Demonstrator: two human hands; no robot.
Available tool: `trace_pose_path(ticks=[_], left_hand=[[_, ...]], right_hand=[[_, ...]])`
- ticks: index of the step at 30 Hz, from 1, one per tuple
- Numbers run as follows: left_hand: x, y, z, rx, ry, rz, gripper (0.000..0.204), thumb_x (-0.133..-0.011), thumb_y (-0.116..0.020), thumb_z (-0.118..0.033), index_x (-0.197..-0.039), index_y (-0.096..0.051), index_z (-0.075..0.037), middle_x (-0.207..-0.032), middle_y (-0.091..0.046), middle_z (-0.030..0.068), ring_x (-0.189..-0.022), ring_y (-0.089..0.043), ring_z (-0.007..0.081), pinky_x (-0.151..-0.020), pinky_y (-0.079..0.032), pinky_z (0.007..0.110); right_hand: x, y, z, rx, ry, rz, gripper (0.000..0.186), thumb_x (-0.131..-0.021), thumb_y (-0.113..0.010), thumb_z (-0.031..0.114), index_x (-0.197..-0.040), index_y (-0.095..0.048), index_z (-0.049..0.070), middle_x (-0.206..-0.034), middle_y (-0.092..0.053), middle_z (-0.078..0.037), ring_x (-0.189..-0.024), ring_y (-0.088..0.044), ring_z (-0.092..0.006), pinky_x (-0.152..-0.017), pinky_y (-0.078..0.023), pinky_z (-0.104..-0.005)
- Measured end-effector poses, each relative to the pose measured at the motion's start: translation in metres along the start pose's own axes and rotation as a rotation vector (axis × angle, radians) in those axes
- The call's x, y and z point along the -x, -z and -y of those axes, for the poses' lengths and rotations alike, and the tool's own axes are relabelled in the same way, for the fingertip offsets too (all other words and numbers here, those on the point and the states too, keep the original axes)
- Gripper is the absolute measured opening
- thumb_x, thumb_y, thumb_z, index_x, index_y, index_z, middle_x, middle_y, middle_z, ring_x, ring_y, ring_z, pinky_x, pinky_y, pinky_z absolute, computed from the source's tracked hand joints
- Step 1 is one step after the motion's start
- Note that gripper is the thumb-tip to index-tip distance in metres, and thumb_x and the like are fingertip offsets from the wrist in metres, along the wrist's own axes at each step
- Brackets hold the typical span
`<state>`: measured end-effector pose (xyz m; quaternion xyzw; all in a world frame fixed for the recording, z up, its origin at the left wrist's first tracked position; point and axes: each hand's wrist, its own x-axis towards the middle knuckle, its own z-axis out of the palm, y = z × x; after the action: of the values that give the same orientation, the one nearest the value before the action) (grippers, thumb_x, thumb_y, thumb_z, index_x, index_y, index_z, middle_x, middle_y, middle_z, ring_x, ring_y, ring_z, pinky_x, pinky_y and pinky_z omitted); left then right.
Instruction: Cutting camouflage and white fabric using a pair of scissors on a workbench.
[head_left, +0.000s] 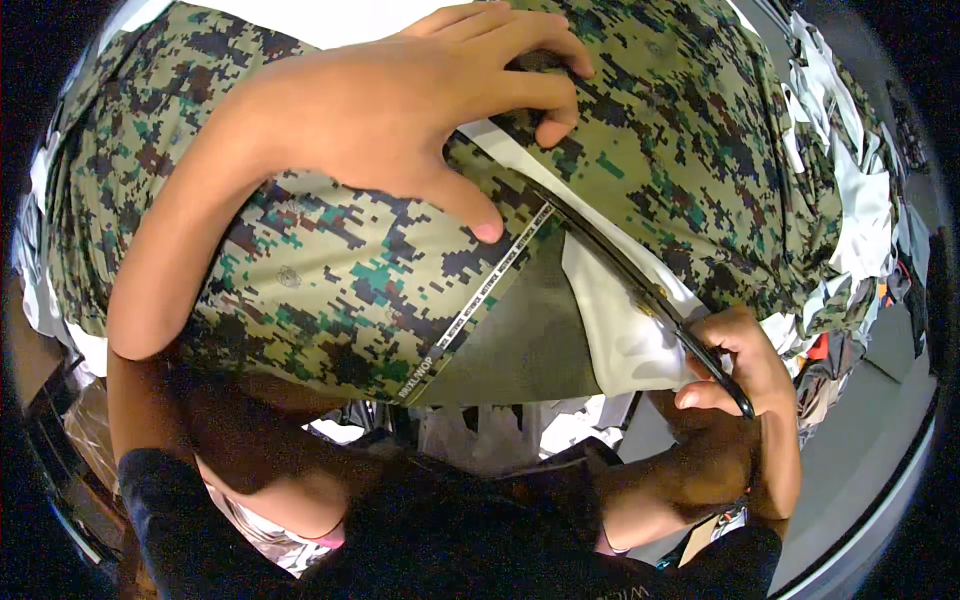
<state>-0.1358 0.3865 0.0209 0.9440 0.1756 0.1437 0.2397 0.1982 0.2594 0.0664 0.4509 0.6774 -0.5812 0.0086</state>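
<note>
A broad sheet of digital camouflage fabric (pixel 350 250) in green, brown and black lies before me. My left hand (pixel 400 110) rests on it, fingers spread, the thumb pressing near a pale printed strip (pixel 490 285) that runs slantwise along the fabric. At the lower right, my right hand (pixel 740 360) is closed around the handles of long dark scissors (pixel 640 285). Their blades point up and left, and the tip reaches the top of the printed strip. White material (pixel 620 340) shows in the gap under the blades, beside a plain olive section (pixel 530 330).
Crumpled white scraps (pixel 850 190) are heaped along the right side. Past them, at the lower right, is a grey surface (pixel 850 430). More white pieces (pixel 575 425) show below the fabric's near edge, close to my lap.
</note>
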Motion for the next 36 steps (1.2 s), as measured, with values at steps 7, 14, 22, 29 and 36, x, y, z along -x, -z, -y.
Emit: trace_pose_path(ticks=[7, 14, 22, 29, 36], left_hand=[[-0.001, 0.005, 0.007, -0.015, -0.049, 0.006, 0.043, -0.069, -0.076, -0.039, -0.093, -0.052, -0.012, -0.132, -0.042, 0.0113, -0.124, -0.036, 0.0346, -0.102, -0.029, 0.044], [0.027, 0.024, -0.039, 0.146, 0.102, -0.07, 0.025, -0.082, -0.067, -0.024, -0.099, -0.055, -0.009, -0.128, -0.046, 0.0099, -0.117, -0.044, 0.0284, -0.101, -0.033, 0.04], [0.051, 0.008, -0.091, 0.094, 0.548, -0.231, 0.023, -0.086, -0.061, -0.013, -0.108, -0.055, -0.007, -0.125, -0.049, 0.0076, -0.111, -0.05, 0.0242, -0.098, -0.038, 0.036], [0.05, -0.013, -0.056, 0.122, 0.51, -0.293, 0.034, -0.085, -0.065, -0.024, -0.114, -0.058, -0.009, -0.13, -0.049, 0.006, -0.116, -0.05, 0.0287, -0.1, -0.04, 0.04], [0.046, -0.008, -0.035, -0.045, 0.421, -0.18, 0.055, -0.079, -0.07, -0.032, -0.129, -0.052, -0.018, -0.142, -0.039, 0.0031, -0.132, -0.033, 0.0297, -0.111, -0.026, 0.045]], right_hand=[[0.001, -0.004, 0.004, 0.004, -0.05, -0.05, 0.039, -0.069, -0.079, 0.029, -0.056, -0.049, 0.007, -0.048, -0.042, 0.0, -0.041, -0.032, -0.0142, -0.043, -0.025, -0.0257], [0.006, 0.004, 0.005, -0.064, -0.115, 0.04, 0.036, -0.079, -0.07, 0.027, -0.056, -0.053, 0.006, -0.046, -0.045, 0.001, -0.039, -0.036, -0.0085, -0.04, -0.029, -0.023], [0.008, 0.006, 0.021, 0.033, -0.032, 0.023, 0.044, -0.086, -0.062, 0.034, -0.053, -0.055, 0.006, -0.043, -0.047, 0.001, -0.036, -0.038, -0.007, -0.037, -0.031, -0.0211], [-0.011, -0.001, 0.032, 0.097, -0.044, -0.003, 0.046, -0.086, -0.061, 0.037, -0.052, -0.054, 0.006, -0.043, -0.047, 0.001, -0.036, -0.038, -0.0069, -0.036, -0.03, -0.021], [-0.011, 0.002, 0.029, 0.027, -0.047, 0.043, 0.048, -0.085, -0.063, 0.041, -0.052, -0.054, 0.007, -0.043, -0.045, 0.002, -0.037, -0.037, -0.0074, -0.037, -0.03, -0.0223]])
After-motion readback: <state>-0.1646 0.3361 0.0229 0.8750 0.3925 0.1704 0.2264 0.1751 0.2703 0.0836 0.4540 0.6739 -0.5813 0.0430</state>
